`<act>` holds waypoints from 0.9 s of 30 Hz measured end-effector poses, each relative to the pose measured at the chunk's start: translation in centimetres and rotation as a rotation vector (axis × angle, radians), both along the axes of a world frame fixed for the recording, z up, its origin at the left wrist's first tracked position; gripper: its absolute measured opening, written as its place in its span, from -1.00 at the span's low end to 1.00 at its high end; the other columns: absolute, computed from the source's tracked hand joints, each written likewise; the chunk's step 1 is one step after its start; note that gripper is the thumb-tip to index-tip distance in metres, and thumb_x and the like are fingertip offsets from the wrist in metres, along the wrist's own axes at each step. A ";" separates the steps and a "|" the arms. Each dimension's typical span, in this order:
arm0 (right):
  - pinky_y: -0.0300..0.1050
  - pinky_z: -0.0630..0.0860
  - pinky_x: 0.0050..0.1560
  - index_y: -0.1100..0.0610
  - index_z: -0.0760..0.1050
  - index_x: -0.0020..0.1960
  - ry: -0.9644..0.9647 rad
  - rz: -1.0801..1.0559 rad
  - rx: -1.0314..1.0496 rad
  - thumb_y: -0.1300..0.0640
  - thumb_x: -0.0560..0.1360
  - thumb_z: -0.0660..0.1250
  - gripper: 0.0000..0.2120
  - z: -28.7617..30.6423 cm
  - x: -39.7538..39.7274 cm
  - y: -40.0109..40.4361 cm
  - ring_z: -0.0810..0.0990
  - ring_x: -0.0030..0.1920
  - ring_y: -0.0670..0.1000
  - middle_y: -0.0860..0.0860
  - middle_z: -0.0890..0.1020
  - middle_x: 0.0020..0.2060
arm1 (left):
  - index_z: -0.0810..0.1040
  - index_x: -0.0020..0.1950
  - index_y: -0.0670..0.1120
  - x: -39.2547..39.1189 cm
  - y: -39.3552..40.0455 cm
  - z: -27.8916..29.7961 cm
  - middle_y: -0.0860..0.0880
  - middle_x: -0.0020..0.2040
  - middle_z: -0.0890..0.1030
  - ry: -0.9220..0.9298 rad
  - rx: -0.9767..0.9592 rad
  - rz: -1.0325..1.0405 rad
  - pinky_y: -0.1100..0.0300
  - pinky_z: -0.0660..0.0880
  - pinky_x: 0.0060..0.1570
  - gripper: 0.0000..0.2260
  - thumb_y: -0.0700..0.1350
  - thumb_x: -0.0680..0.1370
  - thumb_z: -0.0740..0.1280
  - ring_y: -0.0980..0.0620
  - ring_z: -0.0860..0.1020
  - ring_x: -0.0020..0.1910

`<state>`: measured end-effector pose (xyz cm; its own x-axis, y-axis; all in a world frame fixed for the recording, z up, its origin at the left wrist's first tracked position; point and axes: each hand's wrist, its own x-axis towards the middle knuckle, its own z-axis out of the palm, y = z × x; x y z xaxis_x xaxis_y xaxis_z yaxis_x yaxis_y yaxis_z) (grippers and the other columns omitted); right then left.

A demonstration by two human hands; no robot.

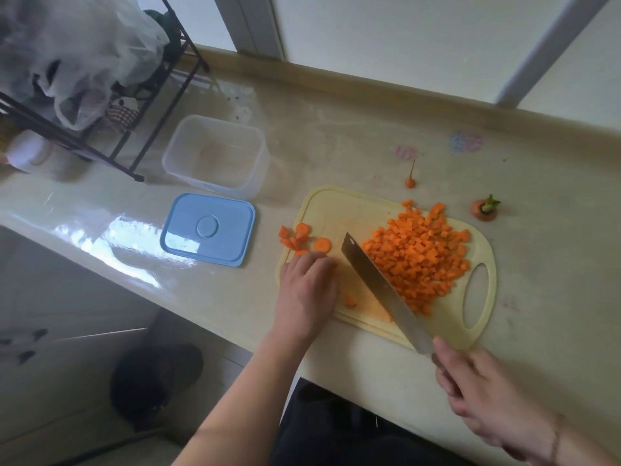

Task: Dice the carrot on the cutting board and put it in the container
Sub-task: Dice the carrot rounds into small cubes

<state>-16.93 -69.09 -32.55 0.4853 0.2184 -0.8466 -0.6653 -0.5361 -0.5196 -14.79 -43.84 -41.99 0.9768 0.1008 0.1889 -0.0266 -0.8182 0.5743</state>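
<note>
A pale yellow cutting board lies on the counter. A large heap of diced carrot covers its right half. Several carrot rounds lie at the board's left edge, and one small piece sits near the front. My right hand grips the handle of a big knife, whose blade rests against the heap's left side. My left hand lies knuckles-up on the board's left part, fingers curled; what is under it is hidden. The clear plastic container stands behind and to the left, with nothing in it.
The container's blue lid lies flat left of the board. A carrot top and a carrot tail lie on the counter behind the board. A black wire rack with plastic bags stands at the far left.
</note>
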 end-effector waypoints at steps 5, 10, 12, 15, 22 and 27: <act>-0.37 0.04 -0.55 0.16 0.27 -0.41 0.105 -0.035 0.062 -0.24 0.48 0.12 -0.49 0.5 -1.0 -0.1 0.09 -0.64 -0.07 0.04 0.17 -0.57 | 0.62 0.06 -0.18 -0.5 1.4 0.5 -0.11 -0.05 0.62 0.045 0.058 0.075 0.05 0.42 -0.02 -0.76 -0.22 0.42 0.34 -0.19 0.59 -0.11; -0.34 0.05 -0.55 0.17 0.29 -0.40 0.192 -0.040 0.050 -0.35 0.33 0.14 -0.45 0.3 -1.2 -0.1 0.09 -0.63 -0.07 0.06 0.20 -0.58 | 0.64 0.04 -0.14 -1.1 2.4 0.6 -0.09 -0.01 0.59 0.062 0.141 0.016 0.07 0.36 -0.04 -0.72 -0.06 0.44 0.27 -0.15 0.53 -0.09; -0.35 0.05 -0.56 0.16 0.29 -0.39 0.221 -0.041 0.071 -0.35 0.33 0.13 -0.45 0.4 -0.8 0.0 0.08 -0.63 -0.07 0.06 0.20 -0.57 | 0.62 0.05 -0.12 -1.4 2.5 0.4 -0.06 0.01 0.58 0.098 0.134 0.049 0.08 0.33 -0.03 -0.71 -0.03 0.42 0.28 -0.12 0.50 -0.05; -0.33 0.07 -0.56 0.17 0.29 -0.38 0.235 -0.019 0.099 -0.34 0.36 0.11 -0.45 0.3 -0.7 0.1 0.10 -0.63 -0.06 0.07 0.21 -0.58 | 0.59 0.03 -0.09 -2.0 2.4 0.3 0.00 -0.03 0.54 0.133 0.093 0.144 0.08 0.29 -0.01 -0.72 0.03 0.43 0.28 -0.05 0.46 -0.04; -0.27 0.06 -0.54 0.16 0.30 -0.36 0.225 0.010 0.097 -0.36 0.40 0.09 -0.43 -0.7 -0.3 -0.1 0.12 -0.61 -0.04 0.05 0.23 -0.56 | 0.58 -0.01 -0.04 -2.6 2.5 0.1 0.10 -0.03 0.49 0.156 0.061 0.251 0.09 0.22 0.08 -0.69 0.19 0.47 0.30 0.07 0.37 0.03; -0.34 0.06 -0.54 0.15 0.29 -0.36 0.160 -0.110 0.088 -0.39 0.36 0.13 -0.43 -1.0 0.8 -0.3 0.09 -0.56 -0.08 0.10 0.19 -0.51 | 0.60 0.02 0.01 -2.4 0.2 -0.4 0.07 0.00 0.53 0.071 0.111 0.011 0.07 0.30 0.06 -0.77 0.12 0.48 0.37 0.01 0.44 0.04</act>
